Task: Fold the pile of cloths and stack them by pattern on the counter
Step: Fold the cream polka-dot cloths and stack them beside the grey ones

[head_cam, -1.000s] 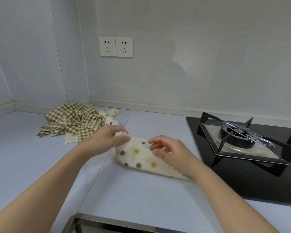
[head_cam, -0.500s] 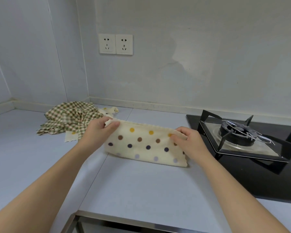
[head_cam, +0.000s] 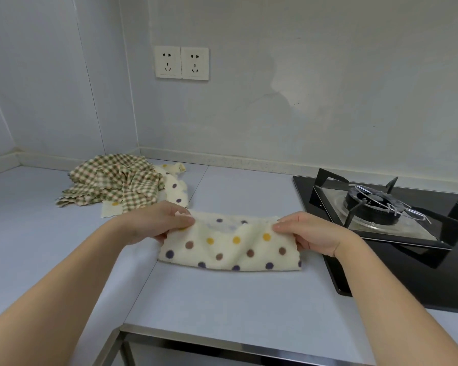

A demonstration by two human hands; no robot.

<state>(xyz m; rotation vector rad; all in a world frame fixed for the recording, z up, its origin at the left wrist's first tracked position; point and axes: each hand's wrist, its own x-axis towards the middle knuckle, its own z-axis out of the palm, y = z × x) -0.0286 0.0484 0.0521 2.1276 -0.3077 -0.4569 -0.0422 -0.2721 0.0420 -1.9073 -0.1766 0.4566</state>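
We cannot see the fingertips below the dotted cloth [head_cam: 230, 248], only thumbs on top, and the pile [head_cam: 111, 182] hides its cream pieces under checked ones. The dotted cloth lies folded on the counter [head_cam: 222, 299] just left of the stove [head_cam: 376, 204]; the left hand [head_cam: 154, 224] pinches its far left corner, the right hand [head_cam: 311, 233] the far right one, that edge raised. It is soft, fluffy, cream with yellow, brown and purple dots. The pile, further left, is crumpled.

cam: we are using 1 head-worn wide-angle view | we are looking forward and down at the counter [head_cam: 222, 299] and back wall [head_cam: 328, 101] | we are standing near
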